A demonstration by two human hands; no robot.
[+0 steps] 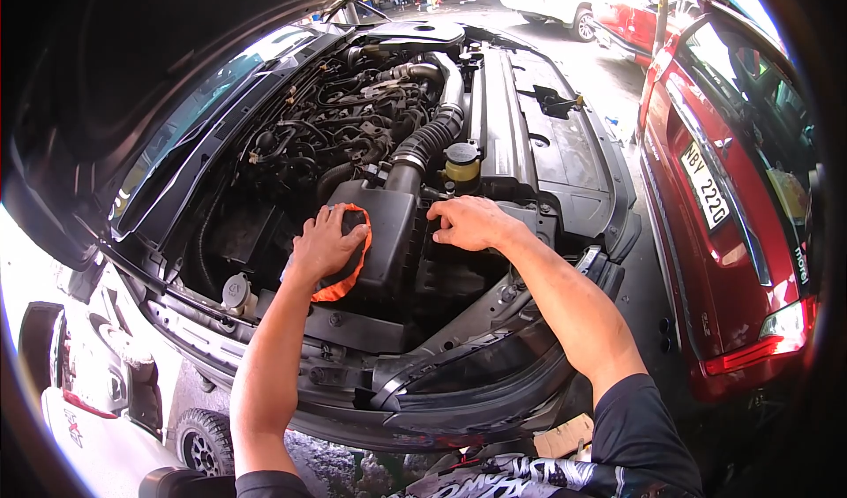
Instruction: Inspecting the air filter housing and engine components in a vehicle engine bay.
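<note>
From the head camera, a black rectangular plastic air-filter housing (388,233) sits at the near side of an open engine bay, its top dull and ribbed along the right edge. A black corrugated rubber intake hose (430,141) runs up and away from the housing's far end. Just beyond the housing to the right stands a small yellowish plastic fluid reservoir with a black cap (461,164). Below and left of the housing, near the bay's front edge, is a round grey filler cap (236,291).

Well to the right of the housing, a red car (732,207) is parked, with a white rectangular number plate (705,185) on its tail.

The left hand (325,247) lies flat on the housing's left side, fingers spread slightly, pressing a grey cloth with an orange hem (347,273) against it. The right hand (469,223) rests on the housing's right edge, fingers curled downward over the rim, touching it; whether they clasp anything underneath cannot be told.
</note>
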